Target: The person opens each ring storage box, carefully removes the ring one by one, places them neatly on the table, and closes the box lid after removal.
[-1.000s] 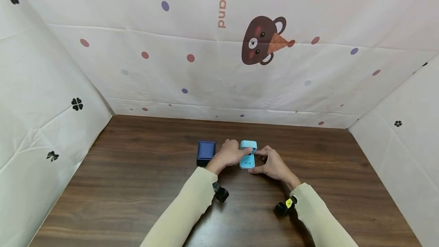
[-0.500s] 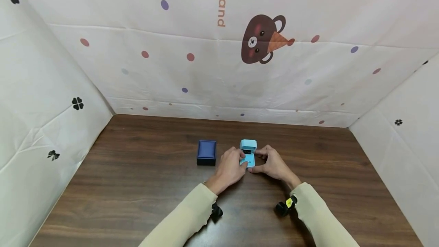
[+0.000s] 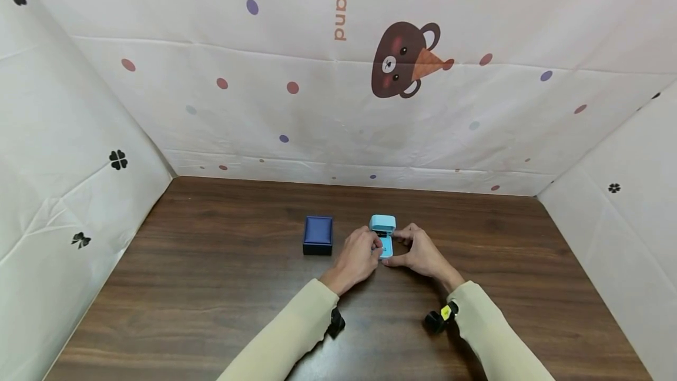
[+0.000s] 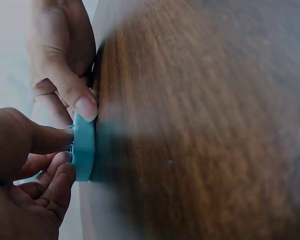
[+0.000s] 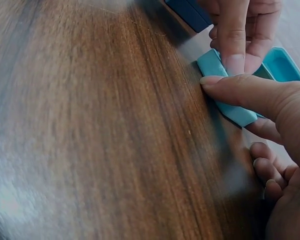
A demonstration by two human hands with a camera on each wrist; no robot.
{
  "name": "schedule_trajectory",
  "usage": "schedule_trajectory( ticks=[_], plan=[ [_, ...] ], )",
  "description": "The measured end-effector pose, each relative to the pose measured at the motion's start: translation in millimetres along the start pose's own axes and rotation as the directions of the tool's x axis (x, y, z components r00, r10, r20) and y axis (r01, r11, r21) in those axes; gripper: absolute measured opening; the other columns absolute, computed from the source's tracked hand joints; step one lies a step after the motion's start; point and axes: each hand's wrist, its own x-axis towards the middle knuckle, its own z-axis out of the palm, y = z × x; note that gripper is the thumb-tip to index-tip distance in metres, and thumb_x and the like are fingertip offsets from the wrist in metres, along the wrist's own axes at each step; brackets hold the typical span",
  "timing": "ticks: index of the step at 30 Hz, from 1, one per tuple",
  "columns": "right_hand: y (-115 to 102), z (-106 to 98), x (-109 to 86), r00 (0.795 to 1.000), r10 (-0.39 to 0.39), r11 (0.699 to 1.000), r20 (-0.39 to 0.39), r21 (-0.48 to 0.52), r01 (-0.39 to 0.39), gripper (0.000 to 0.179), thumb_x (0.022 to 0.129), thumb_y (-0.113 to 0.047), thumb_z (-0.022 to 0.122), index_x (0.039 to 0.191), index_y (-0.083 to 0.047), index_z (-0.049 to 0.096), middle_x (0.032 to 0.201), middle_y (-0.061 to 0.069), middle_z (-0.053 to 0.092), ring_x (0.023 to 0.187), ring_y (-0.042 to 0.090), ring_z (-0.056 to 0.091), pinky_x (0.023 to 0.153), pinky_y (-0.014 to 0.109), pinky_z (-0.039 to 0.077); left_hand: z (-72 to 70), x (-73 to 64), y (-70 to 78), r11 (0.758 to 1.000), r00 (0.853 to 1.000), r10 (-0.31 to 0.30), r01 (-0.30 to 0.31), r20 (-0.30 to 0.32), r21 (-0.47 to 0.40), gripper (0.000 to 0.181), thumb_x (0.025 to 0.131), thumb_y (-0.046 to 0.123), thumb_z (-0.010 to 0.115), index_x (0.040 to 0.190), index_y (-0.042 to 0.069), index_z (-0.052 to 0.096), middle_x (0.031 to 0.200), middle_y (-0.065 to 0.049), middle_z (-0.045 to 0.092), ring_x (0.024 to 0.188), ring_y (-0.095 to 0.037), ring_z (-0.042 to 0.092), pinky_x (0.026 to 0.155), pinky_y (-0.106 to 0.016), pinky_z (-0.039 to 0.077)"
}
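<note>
A turquoise ring box (image 3: 383, 222) stands on the table with its lid raised, the lid's inside showing in the right wrist view. My right hand (image 3: 423, 254) grips the box from the right, thumb on the front wall and fingers farther back. Over the box's base, the thumb and fingertips of my left hand (image 3: 355, 257) pinch at a small ring (image 3: 384, 249), mostly covered by those fingers. In the left wrist view, the left fingertips reach right to the top of the turquoise base (image 4: 84, 150).
A dark blue box (image 3: 318, 234), lid down, stands left of the turquoise one, near the left hand. The brown wooden table (image 3: 222, 263) meets a white printed cloth (image 3: 238, 110) at the back and both sides.
My left hand has come off the raised lid and moved down toward the front, its fingertips now in the base at the ring. The right hand has kept its grip.
</note>
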Motion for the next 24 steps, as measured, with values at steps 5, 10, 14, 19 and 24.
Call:
schedule_trajectory(
  ticks=[5,10,14,19,24],
  plan=[
    [0.5,0.1,0.4,1.000,0.001,1.000,0.000,0.010,-0.001,0.061,0.073,-0.023,0.094,0.124,0.002,0.070,0.104,0.009,0.058,0.091,0.021,0.050,0.079,0.033,0.044,-0.5,0.1,0.3,1.000,1.000,0.007,-0.007,-0.001,0.012,0.006,0.097,0.011,0.070,0.092,0.008,0.072,0.087,0.002,0.056,0.082,-0.012,0.054,0.074,-0.024,0.048],
    [0.2,0.3,1.0,1.000,-0.005,1.000,0.001,0.014,0.005,0.056,0.072,-0.024,0.094,0.121,-0.003,0.074,0.103,0.007,0.058,0.090,0.020,0.048,0.077,0.032,0.043,-3.6,0.0,1.8,0.999,1.000,0.008,-0.009,-0.030,-0.041,0.006,0.097,0.010,0.069,0.092,0.007,0.071,0.086,0.002,0.055,0.079,-0.010,0.053,0.072,-0.023,0.047],
    [-0.8,0.4,1.3,1.000,-0.004,1.000,-0.001,0.017,0.004,0.061,0.072,-0.024,0.095,0.124,-0.001,0.072,0.102,0.007,0.058,0.090,0.021,0.048,0.076,0.032,0.042,-14.2,-2.0,6.3,0.995,0.998,0.010,-0.016,-0.059,-0.101,0.006,0.097,0.010,0.070,0.092,0.007,0.072,0.085,0.002,0.055,0.077,-0.009,0.054,0.069,-0.022,0.047],
    [-0.4,0.8,0.8,1.000,0.006,1.000,-0.003,0.018,-0.006,0.062,0.072,-0.024,0.095,0.124,0.001,0.071,0.103,0.007,0.058,0.091,0.021,0.049,0.077,0.031,0.044,-27.7,-12.3,13.0,0.990,1.000,-0.002,0.000,-0.013,-0.140,0.006,0.095,0.010,0.072,0.090,0.008,0.073,0.084,0.004,0.056,0.074,-0.007,0.054,0.067,-0.022,0.046],
    [1.4,0.7,0.6,1.000,0.004,1.000,-0.011,0.014,-0.004,0.063,0.072,-0.023,0.095,0.124,0.003,0.071,0.103,0.009,0.058,0.092,0.021,0.051,0.078,0.032,0.044,-29.3,-27.3,17.2,0.991,0.993,-0.015,0.030,0.117,-0.131,0.009,0.092,0.007,0.073,0.084,0.010,0.075,0.078,0.008,0.059,0.068,-0.002,0.053,0.063,-0.021,0.046]
  ],
)
